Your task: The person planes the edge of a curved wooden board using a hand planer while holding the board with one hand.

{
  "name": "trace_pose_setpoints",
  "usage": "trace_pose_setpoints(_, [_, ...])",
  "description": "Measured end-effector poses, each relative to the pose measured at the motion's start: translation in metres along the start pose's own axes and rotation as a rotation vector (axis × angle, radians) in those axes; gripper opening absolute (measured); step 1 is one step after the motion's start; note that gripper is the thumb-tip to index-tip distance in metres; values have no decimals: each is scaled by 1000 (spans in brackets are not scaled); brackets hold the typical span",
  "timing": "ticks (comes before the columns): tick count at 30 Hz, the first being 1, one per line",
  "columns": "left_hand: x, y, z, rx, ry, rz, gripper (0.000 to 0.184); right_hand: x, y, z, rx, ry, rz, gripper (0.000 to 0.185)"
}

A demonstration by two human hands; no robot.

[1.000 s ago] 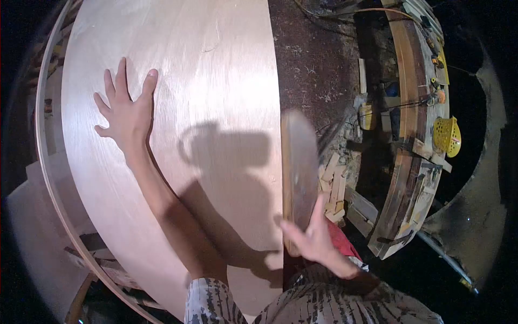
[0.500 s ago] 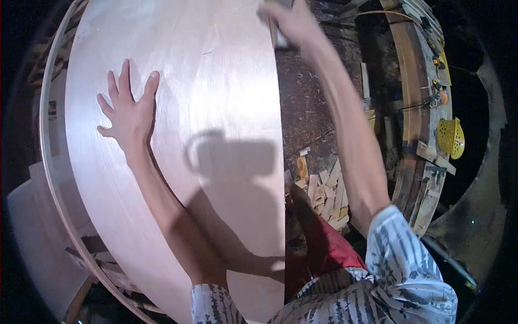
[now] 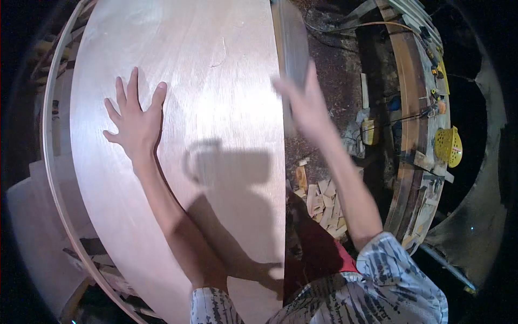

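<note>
A large pale plywood panel (image 3: 216, 113) lies in front of me, its straight right edge running down the view. My left hand (image 3: 135, 121) is spread flat on it, fingers apart, holding nothing. At the panel's right edge my right hand (image 3: 308, 110) grips a long, flat grey block (image 3: 294, 43), which lies along that edge. Motion blurs both the hand and the block, so the block's exact kind and its contact with the edge are unclear. My head and arm cast a shadow on the plywood.
Wood offcuts (image 3: 325, 205) are heaped below the right forearm. A yellow perforated basket (image 3: 449, 147) stands at the far right, near a long wooden beam (image 3: 411, 108) with tools and cables. A curved thin strip (image 3: 49, 146) runs along the left side.
My right hand has come back toward me along the panel's edge with the grey block, which now shows more of its length. My left hand stays flat on the plywood; the view has shifted slightly.
</note>
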State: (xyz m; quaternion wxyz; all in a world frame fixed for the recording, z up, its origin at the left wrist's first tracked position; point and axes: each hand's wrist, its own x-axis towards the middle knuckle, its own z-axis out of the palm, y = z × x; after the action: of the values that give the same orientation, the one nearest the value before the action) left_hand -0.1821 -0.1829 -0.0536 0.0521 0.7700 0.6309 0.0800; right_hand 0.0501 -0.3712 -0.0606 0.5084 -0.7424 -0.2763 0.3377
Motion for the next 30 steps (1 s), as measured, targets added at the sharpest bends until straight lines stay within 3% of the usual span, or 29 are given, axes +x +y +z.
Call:
trace_pose_setpoints(1, [1,0,2,-5,9,3,81,41,-17,1,-73,40,42,116])
trace_pose_setpoints(3, [3,-1,6,5,15,8,81,124,-15,-5,29,-3,-199,94])
trace_pose_setpoints(4, [4,-1,8,11,29,5,81,140,-14,3,106,61,-277,70])
trace_pose_setpoints(5, [1,-4,8,16,33,10,82,116,-12,9,112,57,-262,70])
trace_pose_setpoints(7, [1,-3,5,0,24,6,82,41,-16,4,-110,17,94,119])
trace_pose_setpoints(8, [1,-2,3,-9,2,5,83,-22,-43,1,-185,-19,275,110])
trace_pose_setpoints(10, [2,1,-2,-18,1,5,83,-141,-6,1,-137,-81,271,110])
trace_pose_setpoints(11, [0,0,-2,-16,-25,-3,83,-203,1,2,-95,-112,434,107])
trace_pose_setpoints(12, [0,-2,-2,-16,-17,-4,83,-252,5,0,50,-160,346,103])
trace_pose_setpoints(14, [-2,0,-2,-31,-19,7,82,-294,-3,-9,130,-225,464,102])
trace_pose_setpoints(18, [-1,-2,-3,-3,20,23,81,-234,5,1,-14,-97,319,96])
trace_pose_setpoints(19, [-1,2,-5,8,7,10,81,-191,5,3,-89,-33,308,96])
trace_pose_setpoints(20, [-2,4,-5,22,-13,-7,81,-137,16,7,102,-8,218,100])
trace_pose_setpoints(23, [2,7,-5,13,-10,-4,80,44,-9,0,-117,48,54,108])
trace_pose_setpoints(25, [0,2,-1,13,3,-1,79,119,-28,-3,-76,36,-37,96])
trace_pose_setpoints(27, [3,2,-1,11,5,1,79,121,-43,-8,-94,5,-57,94])
trace_pose_setpoints(29, [1,0,5,0,26,4,79,61,-45,-11,-82,-97,113,99])
trace_pose_setpoints(30, [-1,0,6,1,20,1,79,1,-36,-6,-165,-3,71,114])
